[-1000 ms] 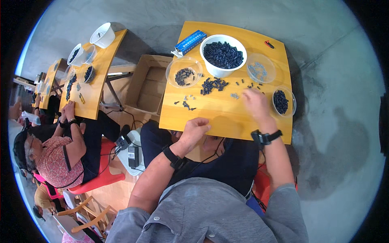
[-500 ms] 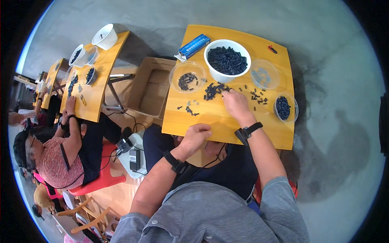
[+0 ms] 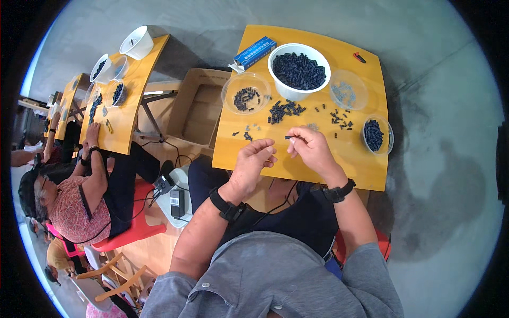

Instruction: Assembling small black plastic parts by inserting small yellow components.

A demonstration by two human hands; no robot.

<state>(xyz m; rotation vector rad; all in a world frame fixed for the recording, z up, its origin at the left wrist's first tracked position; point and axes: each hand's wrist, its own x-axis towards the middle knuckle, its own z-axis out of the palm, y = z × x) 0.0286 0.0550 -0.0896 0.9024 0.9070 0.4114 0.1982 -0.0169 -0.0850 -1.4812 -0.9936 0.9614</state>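
Observation:
My right hand (image 3: 312, 150) pinches a small black plastic piece (image 3: 288, 138) between thumb and fingertips, just above the near part of the yellow table (image 3: 297, 169). To its left, my left hand (image 3: 254, 160) is closed with thumb against fingers; whatever it may hold is too small to make out. Beyond both hands lies a pile of black pieces (image 3: 284, 111). A white tub (image 3: 297, 94) heaped with similar pieces stands behind that pile. Several more loose pieces (image 3: 342, 121) are scattered to the right.
Clear round containers hold black parts (image 3: 246, 99), small pale parts (image 3: 344, 94) and more black pieces (image 3: 374, 135). A blue box (image 3: 255, 53) and a red-and-black tool (image 3: 359, 57) lie at the far side. An open cardboard box (image 3: 196, 108) stands left; another person (image 3: 74, 206) sits beyond.
My right hand has drawn back from the pile toward me with a black piece in its fingers. My left hand has risen slightly over the table edge, nearer the right.

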